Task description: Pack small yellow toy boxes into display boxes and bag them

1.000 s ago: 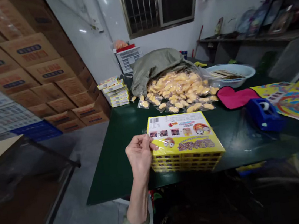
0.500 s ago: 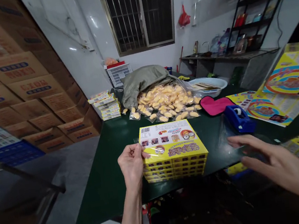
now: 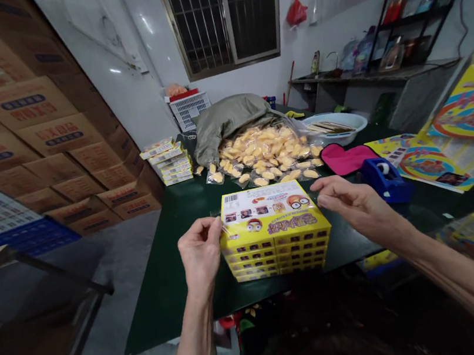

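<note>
A block of stacked yellow printed boxes (image 3: 275, 225) rests near the front edge of the dark green table, a barcode on its white and yellow top. Clear plastic film glints around the block. At its left upper corner, my left hand (image 3: 201, 251) is closed, thumb and forefinger pinching the film. My right hand (image 3: 352, 205) is just off the right upper corner, fingertips pinched together; what is between them is too small to make out. Right of that hand stands a blue tape dispenser (image 3: 387, 182).
A grey-green sack (image 3: 233, 122) spills small clear packets of pale yellow pieces (image 3: 264, 150) behind the block. Small boxes (image 3: 168, 161) are stacked left of it. A pink cloth (image 3: 345, 158), a pale blue basin (image 3: 345, 126) and printed sheets (image 3: 422, 162) lie right. Cartons (image 3: 49, 110) line the left wall.
My right hand has come left from beside the tape dispenser to the block's right corner, its spread fingers now pinched. The left hand keeps its pinch at the left corner. The view has shifted slightly.
</note>
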A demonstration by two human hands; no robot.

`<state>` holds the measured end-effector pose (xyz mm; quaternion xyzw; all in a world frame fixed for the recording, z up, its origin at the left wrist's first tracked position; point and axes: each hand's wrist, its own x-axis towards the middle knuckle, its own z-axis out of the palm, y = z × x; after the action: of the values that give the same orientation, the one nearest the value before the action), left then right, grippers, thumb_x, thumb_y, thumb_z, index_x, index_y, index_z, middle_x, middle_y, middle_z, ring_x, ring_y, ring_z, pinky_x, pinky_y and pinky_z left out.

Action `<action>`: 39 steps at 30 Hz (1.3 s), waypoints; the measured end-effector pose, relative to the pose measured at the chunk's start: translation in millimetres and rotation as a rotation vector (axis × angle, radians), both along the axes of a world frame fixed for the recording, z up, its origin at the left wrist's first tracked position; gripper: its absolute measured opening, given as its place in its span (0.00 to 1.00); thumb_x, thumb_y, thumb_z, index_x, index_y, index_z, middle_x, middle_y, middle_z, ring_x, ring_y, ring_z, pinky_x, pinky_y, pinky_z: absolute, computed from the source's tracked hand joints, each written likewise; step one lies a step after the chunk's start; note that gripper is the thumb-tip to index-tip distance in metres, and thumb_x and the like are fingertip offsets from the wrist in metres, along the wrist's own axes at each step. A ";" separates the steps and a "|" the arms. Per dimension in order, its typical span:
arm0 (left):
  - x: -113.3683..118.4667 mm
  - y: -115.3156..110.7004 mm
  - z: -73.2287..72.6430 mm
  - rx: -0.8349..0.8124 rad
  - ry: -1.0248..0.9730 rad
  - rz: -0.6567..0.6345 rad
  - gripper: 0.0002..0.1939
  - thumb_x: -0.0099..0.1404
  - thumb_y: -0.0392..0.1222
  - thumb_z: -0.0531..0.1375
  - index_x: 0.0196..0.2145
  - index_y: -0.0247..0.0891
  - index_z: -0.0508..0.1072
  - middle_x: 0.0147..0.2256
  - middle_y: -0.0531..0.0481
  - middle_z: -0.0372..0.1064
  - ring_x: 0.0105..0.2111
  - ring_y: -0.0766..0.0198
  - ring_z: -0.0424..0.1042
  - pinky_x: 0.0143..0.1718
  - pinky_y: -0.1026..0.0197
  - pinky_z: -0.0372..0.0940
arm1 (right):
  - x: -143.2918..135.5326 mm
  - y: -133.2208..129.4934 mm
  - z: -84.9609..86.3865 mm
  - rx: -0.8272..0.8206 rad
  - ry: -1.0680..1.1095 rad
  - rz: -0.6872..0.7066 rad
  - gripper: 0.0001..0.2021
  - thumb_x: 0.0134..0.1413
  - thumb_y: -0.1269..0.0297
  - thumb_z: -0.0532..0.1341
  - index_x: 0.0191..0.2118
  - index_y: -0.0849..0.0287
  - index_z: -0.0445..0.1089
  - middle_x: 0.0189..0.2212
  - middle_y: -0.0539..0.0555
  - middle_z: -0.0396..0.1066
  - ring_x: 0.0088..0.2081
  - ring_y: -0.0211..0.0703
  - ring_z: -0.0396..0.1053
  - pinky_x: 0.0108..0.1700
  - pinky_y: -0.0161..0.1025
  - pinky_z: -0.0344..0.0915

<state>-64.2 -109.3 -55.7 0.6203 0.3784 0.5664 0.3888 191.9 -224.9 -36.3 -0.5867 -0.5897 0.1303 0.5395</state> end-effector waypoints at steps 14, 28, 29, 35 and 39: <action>12.1 13.6 -6.5 0.066 0.320 0.088 0.14 0.57 0.49 0.59 0.23 0.35 0.72 0.24 0.50 0.67 0.23 0.68 0.62 0.23 0.67 0.55 | 18.7 27.0 -16.7 -0.168 -0.010 -0.017 0.15 0.51 0.54 0.56 0.23 0.59 0.65 0.24 0.53 0.68 0.28 0.40 0.64 0.27 0.35 0.60; 18.6 22.2 -5.8 0.228 0.631 0.244 0.15 0.59 0.44 0.54 0.17 0.38 0.61 0.24 0.50 0.59 0.24 0.66 0.60 0.26 0.63 0.55 | 12.6 41.9 -46.7 -0.051 -0.257 -0.189 0.16 0.56 0.60 0.50 0.19 0.55 0.52 0.21 0.52 0.59 0.24 0.39 0.58 0.26 0.37 0.56; 19.2 23.1 -5.3 0.230 0.651 0.244 0.14 0.59 0.43 0.54 0.17 0.38 0.60 0.24 0.50 0.59 0.24 0.65 0.60 0.26 0.63 0.55 | 12.5 42.4 -47.2 -0.046 -0.259 -0.194 0.16 0.56 0.60 0.50 0.19 0.55 0.51 0.21 0.52 0.59 0.24 0.38 0.58 0.26 0.37 0.55; 22.1 32.8 -1.0 0.210 0.743 0.185 0.14 0.58 0.39 0.53 0.17 0.38 0.58 0.23 0.50 0.58 0.23 0.65 0.59 0.25 0.63 0.53 | 16.6 46.0 -44.6 -0.075 -0.262 -0.209 0.16 0.55 0.60 0.50 0.18 0.56 0.51 0.19 0.51 0.57 0.22 0.37 0.57 0.24 0.36 0.54; 25.5 37.7 0.9 0.134 0.773 0.163 0.14 0.56 0.38 0.55 0.15 0.38 0.57 0.21 0.51 0.57 0.21 0.67 0.57 0.24 0.63 0.50 | 17.0 49.6 -43.8 -0.155 -0.146 -0.224 0.15 0.48 0.61 0.53 0.16 0.55 0.51 0.16 0.49 0.56 0.20 0.35 0.54 0.22 0.35 0.51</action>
<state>-38.7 -71.6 -54.8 0.7798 0.5068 0.3437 0.1302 208.9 -175.2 -80.0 -0.6967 -0.5463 0.0713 0.4594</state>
